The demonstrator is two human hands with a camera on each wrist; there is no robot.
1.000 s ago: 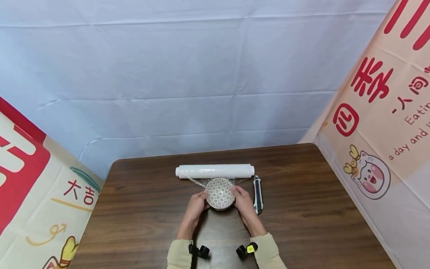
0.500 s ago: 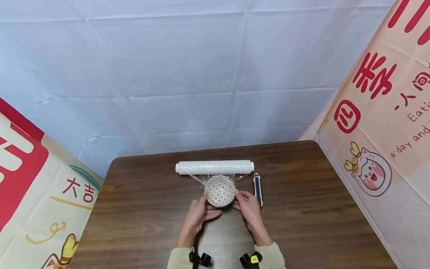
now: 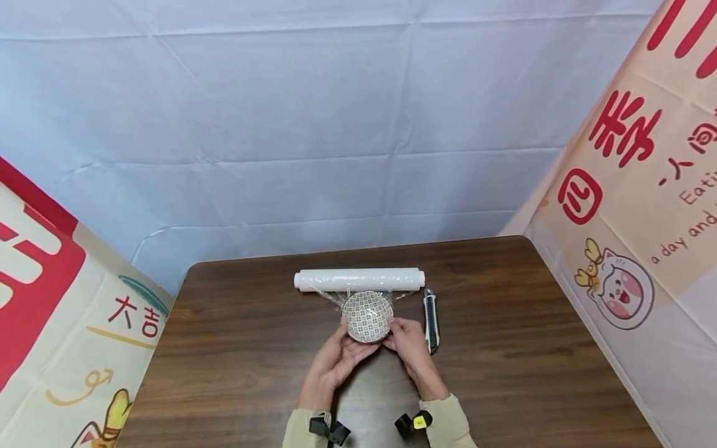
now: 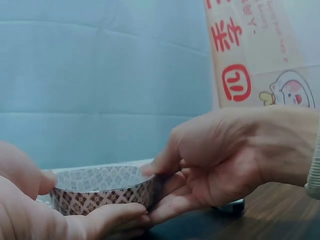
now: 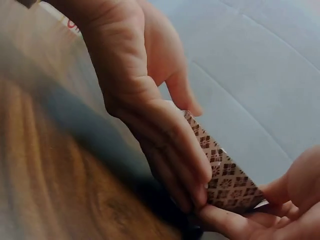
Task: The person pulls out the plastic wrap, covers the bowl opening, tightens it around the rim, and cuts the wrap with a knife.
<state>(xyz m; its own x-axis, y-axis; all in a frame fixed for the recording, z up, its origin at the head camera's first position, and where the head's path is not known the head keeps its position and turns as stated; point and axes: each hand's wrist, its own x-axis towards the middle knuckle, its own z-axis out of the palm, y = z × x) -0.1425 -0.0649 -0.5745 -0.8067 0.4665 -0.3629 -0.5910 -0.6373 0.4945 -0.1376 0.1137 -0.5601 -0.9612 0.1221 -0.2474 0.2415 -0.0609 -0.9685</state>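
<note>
A small round bowl [image 3: 366,317] with a dark lattice pattern sits before me, clear cling film [image 3: 330,297] stretched over its top. The film runs back to a white roll of cling film [image 3: 358,280]. My left hand [image 3: 338,361] holds the bowl's left side, thumb at the rim and fingers laid along the front wall. On the other side my right hand [image 3: 411,345] grips it between thumb and curled fingers. The left wrist view shows the bowl wall [image 4: 100,202] between both hands. In the right wrist view, left fingers partly hide the patterned wall [image 5: 227,182].
A utility knife [image 3: 431,320] lies just right of my right hand. Everything stands on a dark wooden table [image 3: 521,323]. A pale cloth [image 3: 280,124] hangs behind it, with printed cloths at both sides.
My left hand has shifted from the bowl's side to lower in front, its fingers reaching right along the wall. The right fingers parted briefly and now curl closer round the bowl.
</note>
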